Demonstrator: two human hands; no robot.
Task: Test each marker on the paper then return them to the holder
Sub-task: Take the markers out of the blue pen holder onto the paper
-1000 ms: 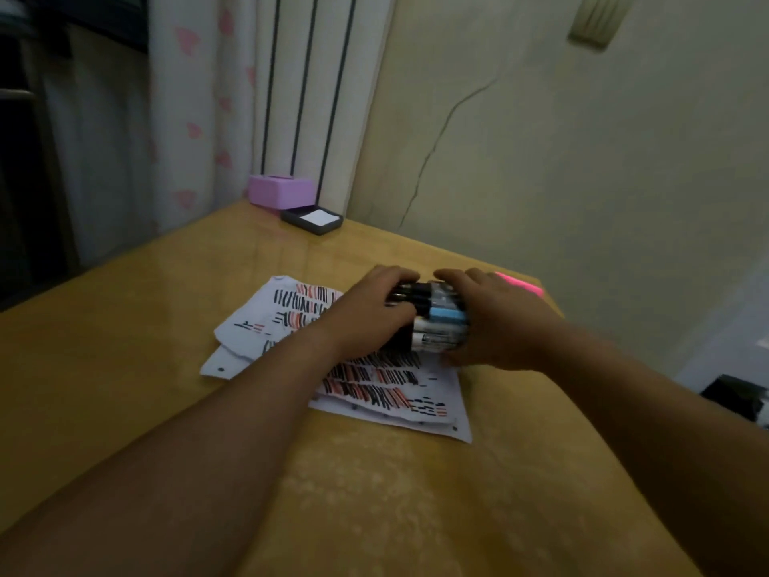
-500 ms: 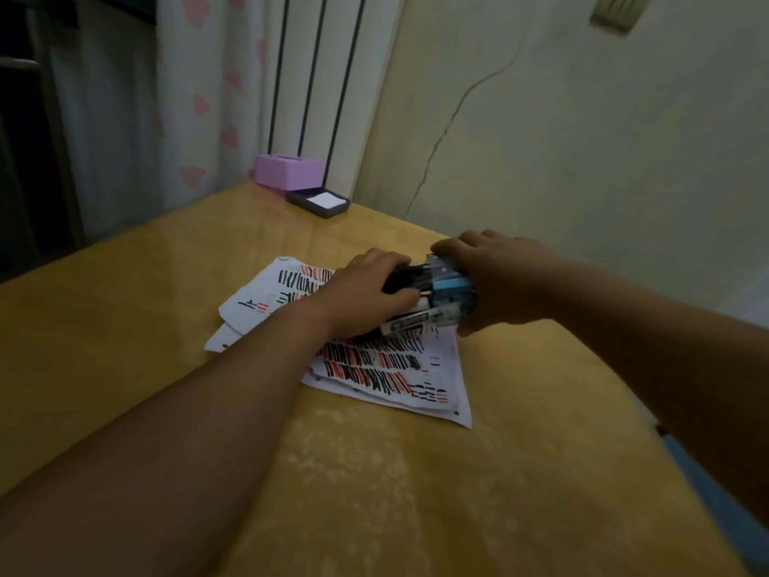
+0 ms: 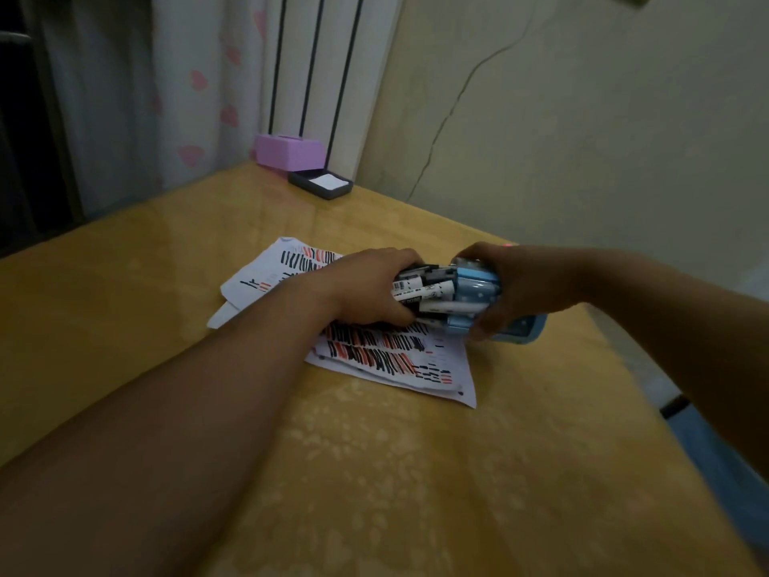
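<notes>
Honestly, the print on the markers [image 3: 428, 291] is too blurry to read, they lie left-to-right over the paper [image 3: 416, 368], left hand [image 3: 366, 285] wrapped round them, right hand [image 3: 524, 285] gripping the tipped-over blue holder [image 3: 478, 281] they poke into.

Dim rm, low light. Glossy yellow-tan desk [image 3: 374, 472] w/ pale mottling, set in a corner. Cream wall [image 3: 603, 139] behind & to rt, thin crack [image 3: 449, 114] running up it. White curtain [image 3: 199, 89] w/ pink hearts at left. White panel [image 3: 320, 56] w/ black vertical stripes btwn curtain & wall. Purple box [image 3: 289, 151] & black tray [image 3: 321, 184] touching at desk's far corner.
</notes>
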